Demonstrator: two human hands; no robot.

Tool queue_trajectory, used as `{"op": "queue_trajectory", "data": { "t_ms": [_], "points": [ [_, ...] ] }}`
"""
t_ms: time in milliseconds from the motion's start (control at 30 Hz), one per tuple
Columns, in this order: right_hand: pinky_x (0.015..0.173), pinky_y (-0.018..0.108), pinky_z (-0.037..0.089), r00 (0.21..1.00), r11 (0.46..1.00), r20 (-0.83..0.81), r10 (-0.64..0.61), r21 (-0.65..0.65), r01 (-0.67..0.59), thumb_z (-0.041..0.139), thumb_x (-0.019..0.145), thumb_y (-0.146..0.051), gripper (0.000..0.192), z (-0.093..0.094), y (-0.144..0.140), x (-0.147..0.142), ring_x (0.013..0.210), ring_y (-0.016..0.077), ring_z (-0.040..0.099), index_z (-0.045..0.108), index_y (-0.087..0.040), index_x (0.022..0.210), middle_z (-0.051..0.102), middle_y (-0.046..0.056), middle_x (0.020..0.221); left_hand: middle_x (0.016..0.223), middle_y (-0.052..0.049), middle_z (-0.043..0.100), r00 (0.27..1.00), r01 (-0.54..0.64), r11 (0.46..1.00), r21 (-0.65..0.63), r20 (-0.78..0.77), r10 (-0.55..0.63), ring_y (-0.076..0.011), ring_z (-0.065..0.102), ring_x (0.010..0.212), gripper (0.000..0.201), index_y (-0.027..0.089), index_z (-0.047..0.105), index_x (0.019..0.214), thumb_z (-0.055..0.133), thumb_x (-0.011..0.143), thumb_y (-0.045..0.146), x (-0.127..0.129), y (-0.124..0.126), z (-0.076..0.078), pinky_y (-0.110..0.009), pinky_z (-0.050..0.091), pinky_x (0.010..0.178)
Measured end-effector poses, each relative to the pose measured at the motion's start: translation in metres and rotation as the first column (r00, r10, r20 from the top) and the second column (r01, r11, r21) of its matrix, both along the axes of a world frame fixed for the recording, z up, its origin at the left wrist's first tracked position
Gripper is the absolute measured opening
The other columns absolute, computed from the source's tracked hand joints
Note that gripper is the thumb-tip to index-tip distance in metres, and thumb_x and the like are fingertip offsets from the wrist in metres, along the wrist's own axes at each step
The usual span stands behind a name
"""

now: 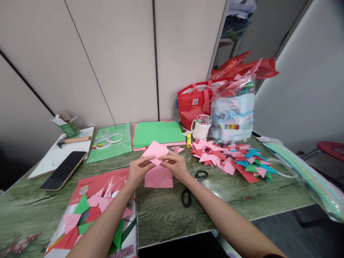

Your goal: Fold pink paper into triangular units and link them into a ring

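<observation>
Clearly, the left hand (pixel 140 169) and the right hand (pixel 174 166) both pinch a pink paper piece (pixel 155 148) by its lower sides, thumbs against fingers. It is between the tabletop's (pixel 158 216) near and far edges, with a pink sheet (pixel 158 179) showing just below. Likely light, thin and easily creased, the paper seems best held gently near opposite corners.

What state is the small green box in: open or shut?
Open: the small green box has its top flaps sticking outward, spread apart.
</observation>
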State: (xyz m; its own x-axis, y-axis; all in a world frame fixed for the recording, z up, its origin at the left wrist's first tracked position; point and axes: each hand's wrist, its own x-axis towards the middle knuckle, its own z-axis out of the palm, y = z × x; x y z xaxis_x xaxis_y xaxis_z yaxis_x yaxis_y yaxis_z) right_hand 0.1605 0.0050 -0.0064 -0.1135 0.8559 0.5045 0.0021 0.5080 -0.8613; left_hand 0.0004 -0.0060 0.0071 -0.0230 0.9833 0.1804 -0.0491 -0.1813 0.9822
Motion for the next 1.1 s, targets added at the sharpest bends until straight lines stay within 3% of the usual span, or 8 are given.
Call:
{"op": "queue_trajectory", "data": {
  "t_ms": [167, 367, 533, 767, 1100],
  "points": [
    [0.051, 0.020, 0.045, 0.998, 0.999, 0.049, 0.031, 0.028, -0.033, 0.067, 0.067, -0.025, 0.017, 0.002, 0.000, 0.001, 0.068, 0.0122, 0.055, 0.071, -0.022, 0.084, 0.059, 0.005, 0.085, 0.071, -0.002, 0.071, 0.994, 0.000, 0.997, 0.073, -0.112, 0.008, -0.0152, 0.062, 0.062, 0.019, 0.019, 0.073, 0.072, 0.074, 0.053, 0.016, -0.002, 0.001, 0.001, -0.023, 0.049, 0.057],
    [0.050, 0.021, 0.043, 0.999, 0.998, 0.016, -0.030, -0.048, 0.031, 0.071, 0.062, -0.029, 0.014, 0.000, 0.002, -0.001, 0.063, 0.0125, 0.054, 0.071, -0.018, 0.071, 0.059, 0.002, 0.068, 0.068, -0.005, 0.071, 0.986, -0.047, 0.994, 0.097, -0.158, 0.062, -0.0183, 0.064, 0.066, 0.011, 0.018, 0.073, 0.067, 0.073, 0.056, 0.022, -0.001, 0.000, 0.001, -0.027, 0.051, 0.063],
    [0.053, 0.023, 0.044, 0.996, 0.988, -0.066, -0.056, -0.147, 0.046, 0.070, 0.063, -0.032, 0.017, -0.002, 0.001, -0.005, 0.056, 0.0126, 0.055, 0.065, -0.016, 0.060, 0.061, 0.001, 0.059, 0.069, -0.005, 0.070, 0.996, -0.055, 0.996, 0.067, -0.066, 0.059, -0.0196, 0.065, 0.066, 0.015, 0.015, 0.071, 0.067, 0.074, 0.057, 0.025, 0.001, -0.001, -0.001, -0.031, 0.054, 0.066],
    [0.052, 0.023, 0.047, 0.984, 0.975, -0.163, -0.075, -0.220, 0.038, 0.068, 0.065, -0.033, 0.019, 0.002, -0.008, -0.012, 0.052, 0.0120, 0.056, 0.059, -0.016, 0.063, 0.059, 0.000, 0.056, 0.070, -0.005, 0.070, 0.992, -0.024, 1.000, -0.016, 0.121, 0.026, -0.0210, 0.067, 0.066, 0.026, 0.011, 0.069, 0.075, 0.076, 0.054, 0.025, 0.006, -0.001, -0.008, -0.040, 0.055, 0.072],
    [0.052, 0.024, 0.048, 0.972, 0.970, -0.218, -0.083, -0.243, 0.028, 0.070, 0.062, -0.032, 0.022, -0.003, -0.006, -0.012, 0.052, 0.0119, 0.057, 0.056, -0.016, 0.067, 0.058, -0.001, 0.058, 0.066, -0.004, 0.069, 0.983, -0.017, 0.998, -0.061, 0.180, 0.028, -0.0211, 0.067, 0.066, 0.026, 0.011, 0.066, 0.075, 0.076, 0.055, 0.025, 0.010, -0.003, -0.005, -0.042, 0.055, 0.075]
  ]
}}
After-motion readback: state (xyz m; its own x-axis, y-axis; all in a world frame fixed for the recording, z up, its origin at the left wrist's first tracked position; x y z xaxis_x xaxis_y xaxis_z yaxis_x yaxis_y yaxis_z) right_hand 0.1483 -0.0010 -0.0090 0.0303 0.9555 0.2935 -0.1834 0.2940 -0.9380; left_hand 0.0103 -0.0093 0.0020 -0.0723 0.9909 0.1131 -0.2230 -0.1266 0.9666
